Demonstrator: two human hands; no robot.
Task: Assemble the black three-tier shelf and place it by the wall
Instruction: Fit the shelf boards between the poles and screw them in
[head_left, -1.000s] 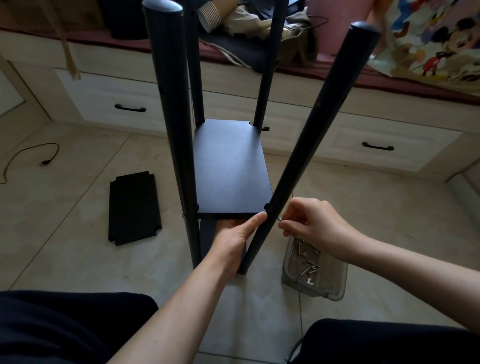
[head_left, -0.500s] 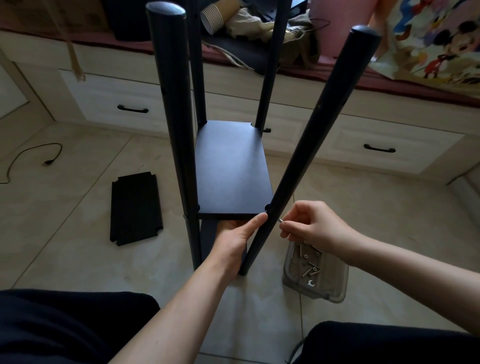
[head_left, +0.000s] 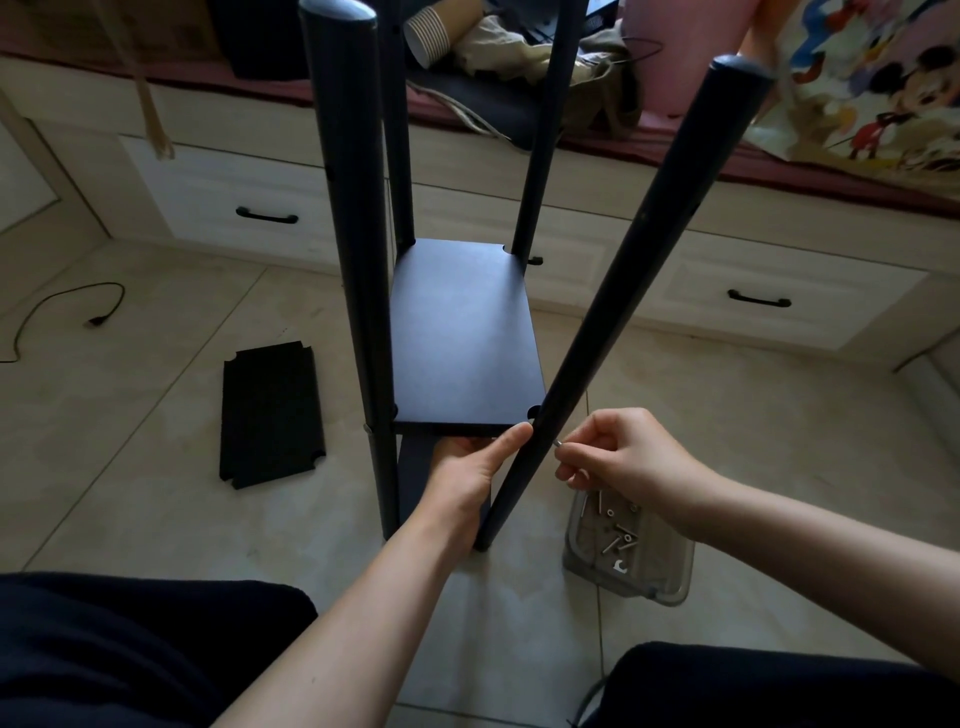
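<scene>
Far left, a cord (head_left: 62, 306) trails on the floor (head_left: 156, 415), not in play. Next, a spare panel (head_left: 272, 413) lies flat on the tiles, well apart from the frame, likely the third tier waiting its turn. Near-left post (head_left: 358, 260) stands upright and looks already fixed to the board (head_left: 465, 338); the two far posts look seated in the board's back-corner notches. The shelf stands on the floor in front of the drawers (head_left: 265, 208), not at any wall yet. Left hand (head_left: 467, 467) reaches under the board's front edge, fingers hidden below, thumb (head_left: 506, 441) straight along the edge and touching the near-right post (head_left: 613, 306); I judge it's propping the board level so the hole lines up. That post tilts outward at the top, so it looks unfastened at this tier; its foot is on the floor. Right hand (head_left: 623, 457) pinches a small silver screw (head_left: 558, 443) between thumb and forefinger, tip just beside the post's outer side at board height, other fingers curled. Step in hand: feeding the screw through the post into the board corner. Can't tell if it's entered the hole. Tray (head_left: 628, 551) with more screws sits on the floor just below the right hand, in easy reach. Risk: post swings off-line and the screw cross-threads.
</scene>
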